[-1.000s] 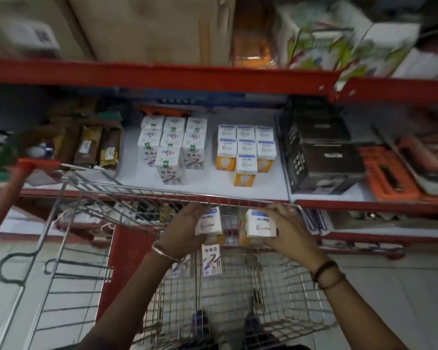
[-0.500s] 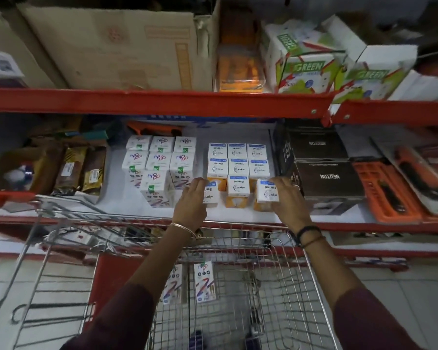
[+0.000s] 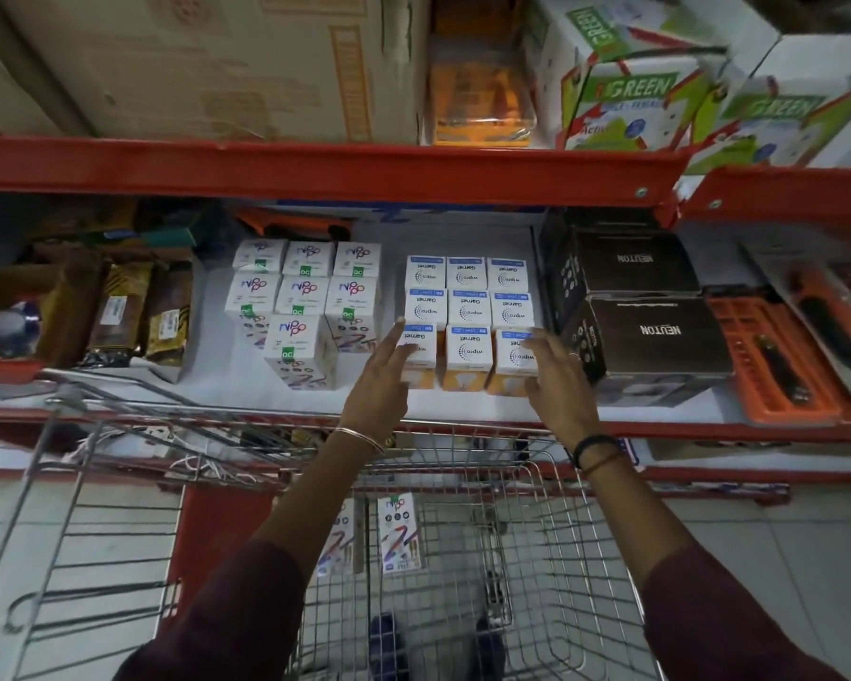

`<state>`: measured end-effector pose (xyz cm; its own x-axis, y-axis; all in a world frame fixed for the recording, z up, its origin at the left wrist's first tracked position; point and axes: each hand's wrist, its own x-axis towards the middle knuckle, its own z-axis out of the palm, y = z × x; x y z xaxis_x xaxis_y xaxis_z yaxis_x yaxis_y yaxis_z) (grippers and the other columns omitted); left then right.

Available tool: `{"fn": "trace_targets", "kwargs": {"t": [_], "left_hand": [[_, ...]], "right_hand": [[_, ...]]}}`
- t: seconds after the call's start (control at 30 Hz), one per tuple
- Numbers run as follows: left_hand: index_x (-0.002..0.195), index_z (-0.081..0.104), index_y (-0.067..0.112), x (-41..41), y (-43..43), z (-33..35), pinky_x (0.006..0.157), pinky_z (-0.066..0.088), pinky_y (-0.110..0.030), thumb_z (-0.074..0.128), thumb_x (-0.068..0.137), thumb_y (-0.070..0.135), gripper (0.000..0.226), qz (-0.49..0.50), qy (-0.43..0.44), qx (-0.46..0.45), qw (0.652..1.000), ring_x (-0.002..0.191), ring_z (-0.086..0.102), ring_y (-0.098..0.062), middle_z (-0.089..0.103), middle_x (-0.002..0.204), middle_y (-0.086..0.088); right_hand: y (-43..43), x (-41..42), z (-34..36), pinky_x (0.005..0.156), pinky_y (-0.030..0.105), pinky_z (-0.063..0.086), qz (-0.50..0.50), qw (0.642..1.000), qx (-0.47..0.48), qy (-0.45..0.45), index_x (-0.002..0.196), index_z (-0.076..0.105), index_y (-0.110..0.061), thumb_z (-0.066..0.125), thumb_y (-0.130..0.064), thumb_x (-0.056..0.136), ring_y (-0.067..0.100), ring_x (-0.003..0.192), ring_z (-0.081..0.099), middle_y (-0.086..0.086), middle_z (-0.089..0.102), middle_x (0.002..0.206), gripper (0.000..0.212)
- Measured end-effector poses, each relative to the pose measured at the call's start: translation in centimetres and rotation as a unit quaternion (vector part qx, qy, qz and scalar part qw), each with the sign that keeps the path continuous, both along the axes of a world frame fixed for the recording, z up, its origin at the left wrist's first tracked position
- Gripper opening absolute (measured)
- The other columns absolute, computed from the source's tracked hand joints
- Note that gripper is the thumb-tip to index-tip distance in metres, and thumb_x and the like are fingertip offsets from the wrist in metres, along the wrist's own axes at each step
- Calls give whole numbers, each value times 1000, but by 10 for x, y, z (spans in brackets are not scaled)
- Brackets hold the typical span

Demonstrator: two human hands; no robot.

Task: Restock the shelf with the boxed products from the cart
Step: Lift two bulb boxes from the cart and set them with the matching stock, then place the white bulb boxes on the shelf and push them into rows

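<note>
White and orange bulb boxes [image 3: 467, 312] stand in a three-by-three block on the white shelf [image 3: 227, 385]. My left hand [image 3: 382, 380] hovers with fingers spread over the front left box [image 3: 421, 344]. My right hand [image 3: 558, 380] is spread open at the front right box [image 3: 512, 353], fingertips touching it. Neither hand grips a box. To the left stands a group of white boxes with purple print [image 3: 305, 297]. Below, the wire cart [image 3: 463, 557] holds two of those white boxes [image 3: 399, 533].
Black boxes [image 3: 644, 326] sit right of the bulb boxes, then orange tool trays [image 3: 772, 366]. Brown packets [image 3: 119, 307] lie at the left. A red beam [image 3: 325, 164] carries an upper shelf with a cardboard carton and green-printed boxes [image 3: 625, 100].
Both hands lifted two bulb boxes out of the cart, set them in the shelf's front row, and have now let go with fingers spread.
</note>
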<state>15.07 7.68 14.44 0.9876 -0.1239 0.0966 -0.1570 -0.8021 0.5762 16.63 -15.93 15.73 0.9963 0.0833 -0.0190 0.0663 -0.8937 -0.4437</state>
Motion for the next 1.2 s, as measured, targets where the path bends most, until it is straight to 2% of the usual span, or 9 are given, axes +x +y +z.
{"fn": "trace_targets", "kwargs": {"t": [0.17,0.3,0.4,0.5,0.63,0.7,0.9,1.0,1.2], "left_hand": [[121,49,8,-38,17,4,99,47,-42,53,87,6,34,-5,-72,-34,997,129,43,-31,35,148,-13],[112,53,6,-88,44,-21,85,54,-36,50,89,10,24,24,-85,-62,994,108,56,-24,49,131,-14],[113,52,5,-121,67,-60,85,51,-38,46,87,18,30,59,-40,-59,996,109,52,-24,53,121,-15],[111,52,9,-139,87,-103,82,48,-34,40,86,30,35,100,52,-54,992,103,53,-26,56,117,-16],[110,53,10,-138,104,-168,80,49,-37,54,82,27,32,133,181,-54,973,101,55,-32,56,115,-18],[112,53,8,-134,106,-195,80,48,-38,59,81,27,37,155,231,-52,959,100,56,-37,54,116,-19],[134,33,-3,-123,94,-260,101,38,-49,59,63,56,96,220,332,-51,916,124,38,-47,37,136,-34],[140,25,5,-112,84,-265,104,37,-53,72,73,39,88,235,368,-34,899,132,28,-46,22,146,-32],[121,41,11,-108,89,-256,78,53,-38,71,69,29,63,217,343,-40,913,104,53,-40,42,125,-25]], "right_hand": [[10,-30,10,106,48,41,-16,997,7,-79,125,52,-9,66,-7,82,32,125,46,11,45,142,45],[44,-83,-1,94,33,45,-27,989,105,-105,115,57,-10,63,-10,85,26,113,52,11,55,125,32],[78,-122,-40,76,16,45,2,991,127,-31,113,59,-13,64,-14,86,19,100,57,9,60,117,27],[109,-143,-95,77,31,55,-2,988,115,100,118,56,-14,62,-21,88,26,102,62,10,59,124,31],[141,-140,-164,100,38,48,-39,971,80,223,137,42,-13,59,-30,91,30,127,46,13,44,144,53],[154,-134,-196,98,43,49,-52,962,49,263,141,35,-15,60,-37,88,33,126,44,16,39,145,62],[183,-118,-257,95,46,48,-64,948,-32,309,146,21,-18,65,-58,75,38,127,43,18,31,149,93],[190,-117,-266,89,43,48,-66,954,-82,280,143,26,-13,64,-54,75,37,117,51,18,40,141,88],[185,-124,-245,73,39,55,-94,962,-18,255,121,47,-11,68,-35,74,33,100,57,17,49,123,56]]}}
